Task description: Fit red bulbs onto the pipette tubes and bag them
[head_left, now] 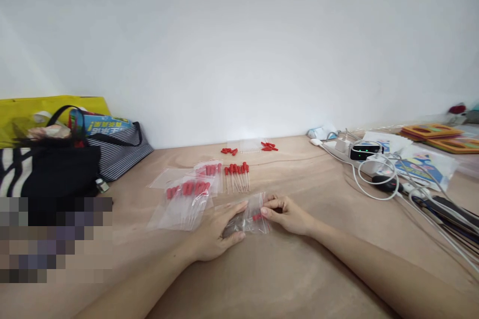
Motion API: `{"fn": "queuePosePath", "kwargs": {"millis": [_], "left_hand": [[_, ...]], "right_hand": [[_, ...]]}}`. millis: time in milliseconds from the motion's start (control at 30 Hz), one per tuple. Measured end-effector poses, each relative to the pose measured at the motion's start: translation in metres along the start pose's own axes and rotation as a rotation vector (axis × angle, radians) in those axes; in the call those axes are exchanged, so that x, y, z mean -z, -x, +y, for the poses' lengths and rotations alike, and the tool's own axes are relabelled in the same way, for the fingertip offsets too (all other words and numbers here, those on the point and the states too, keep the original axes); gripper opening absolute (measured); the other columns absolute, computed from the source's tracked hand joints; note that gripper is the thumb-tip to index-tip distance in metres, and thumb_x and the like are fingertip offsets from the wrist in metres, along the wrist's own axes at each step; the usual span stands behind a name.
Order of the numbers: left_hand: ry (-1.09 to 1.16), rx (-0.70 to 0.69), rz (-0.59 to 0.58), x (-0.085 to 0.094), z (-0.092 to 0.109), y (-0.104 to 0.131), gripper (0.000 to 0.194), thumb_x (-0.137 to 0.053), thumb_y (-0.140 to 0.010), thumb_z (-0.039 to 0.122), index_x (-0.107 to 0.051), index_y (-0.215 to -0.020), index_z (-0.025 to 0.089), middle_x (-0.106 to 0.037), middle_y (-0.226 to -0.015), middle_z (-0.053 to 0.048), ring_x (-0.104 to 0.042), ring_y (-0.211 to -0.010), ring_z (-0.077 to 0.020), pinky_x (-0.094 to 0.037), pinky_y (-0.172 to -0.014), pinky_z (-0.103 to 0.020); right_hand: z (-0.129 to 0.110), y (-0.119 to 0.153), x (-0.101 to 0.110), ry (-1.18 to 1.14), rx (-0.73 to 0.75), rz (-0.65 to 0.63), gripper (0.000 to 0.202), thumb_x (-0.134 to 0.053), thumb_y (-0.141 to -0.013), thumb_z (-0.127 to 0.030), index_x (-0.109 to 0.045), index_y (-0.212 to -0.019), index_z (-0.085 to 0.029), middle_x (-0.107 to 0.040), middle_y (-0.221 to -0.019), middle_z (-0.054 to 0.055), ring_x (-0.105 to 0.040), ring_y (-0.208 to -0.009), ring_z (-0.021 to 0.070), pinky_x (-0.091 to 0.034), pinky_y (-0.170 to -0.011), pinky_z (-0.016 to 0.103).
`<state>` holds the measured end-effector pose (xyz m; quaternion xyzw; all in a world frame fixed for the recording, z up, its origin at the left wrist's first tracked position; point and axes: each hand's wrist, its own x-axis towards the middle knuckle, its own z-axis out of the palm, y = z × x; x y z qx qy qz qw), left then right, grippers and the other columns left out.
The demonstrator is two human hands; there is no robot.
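Observation:
A clear zip bag (pixel 249 224) with a red-bulbed dropper (pixel 257 217) inside it lies in front of me. My left hand (pixel 215 234) holds its left part, thumb on the near edge and fingers on the far edge. At the bag's right end, by the mouth, my right hand (pixel 286 214) pinches the plastic with thumb and forefinger; the red bulb is close to the thumb. Just beyond are several droppers with red bulbs and thin clear stems (pixel 237 176), laid in a row. Left of them, filled zip bags (pixel 183 206) overlap in a pile, red bulbs showing through.
Loose red bulbs (pixel 229 151) and more red bulbs (pixel 269 147) lie near the wall, with clear stems between. A striped bag (pixel 119 152) and black cloth (pixel 56 174) stand at left. At right are a power strip (pixel 335 149), white cables (pixel 355 179) and printed sheets (pixel 426 169).

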<state>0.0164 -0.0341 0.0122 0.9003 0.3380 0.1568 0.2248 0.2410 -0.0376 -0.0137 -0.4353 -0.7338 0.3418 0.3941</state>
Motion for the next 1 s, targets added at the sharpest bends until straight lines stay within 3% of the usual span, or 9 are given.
{"fn": "queuePosePath", "kwargs": {"millis": [100,333,667,867,1000], "left_hand": [[-0.003,-0.005,0.016,-0.001,0.000,0.001,0.054,-0.051,-0.079,0.031,-0.031,-0.129,0.025,-0.044,-0.129,-0.005,-0.040,-0.116,-0.0236,-0.031,-0.097,-0.041],[0.041,0.028,0.119,0.003,0.000,0.003,0.043,-0.054,-0.077,0.034,-0.046,-0.118,0.024,-0.051,-0.120,-0.005,-0.048,-0.108,-0.0231,-0.037,-0.092,-0.038],[0.057,0.033,0.068,0.003,-0.004,0.004,0.040,-0.058,-0.074,0.035,-0.049,-0.112,0.025,-0.056,-0.114,-0.003,-0.052,-0.102,-0.0217,-0.040,-0.088,-0.036],[0.039,0.041,0.041,0.005,-0.005,0.005,0.038,-0.056,-0.076,0.033,-0.050,-0.113,0.025,-0.055,-0.117,-0.002,-0.051,-0.105,-0.0213,-0.039,-0.090,-0.034],[0.017,0.019,0.015,0.007,-0.005,0.005,0.039,-0.056,-0.076,0.031,-0.050,-0.114,0.023,-0.054,-0.118,-0.002,-0.048,-0.109,-0.0211,-0.036,-0.094,-0.033]], "right_hand": [[-0.002,0.004,-0.003,0.113,0.000,-0.006,0.018,-0.063,-0.066,-0.040,-0.069,-0.075,-0.026,-0.056,-0.081,0.002,-0.052,-0.078,0.0163,-0.040,-0.072,0.028],[0.013,0.006,-0.004,0.065,-0.171,0.268,0.016,-0.061,-0.066,-0.036,-0.070,-0.068,-0.023,-0.052,-0.071,0.002,-0.048,-0.062,0.0130,-0.040,-0.056,0.025],[0.015,0.009,0.010,-0.113,-0.247,0.189,0.020,-0.061,-0.066,-0.035,-0.070,-0.070,-0.018,-0.066,-0.066,0.004,-0.055,-0.059,0.0149,-0.041,-0.054,0.025],[0.008,0.011,0.009,-0.360,-0.338,0.198,0.027,-0.067,-0.058,-0.037,-0.063,-0.070,-0.014,-0.060,-0.055,0.001,-0.050,-0.046,0.0097,-0.039,-0.046,0.022],[0.003,0.008,0.015,-0.474,-0.375,0.251,0.036,-0.072,-0.050,-0.032,-0.058,-0.080,-0.017,-0.056,-0.059,-0.005,-0.045,-0.040,0.0065,-0.035,-0.040,0.020]]}}
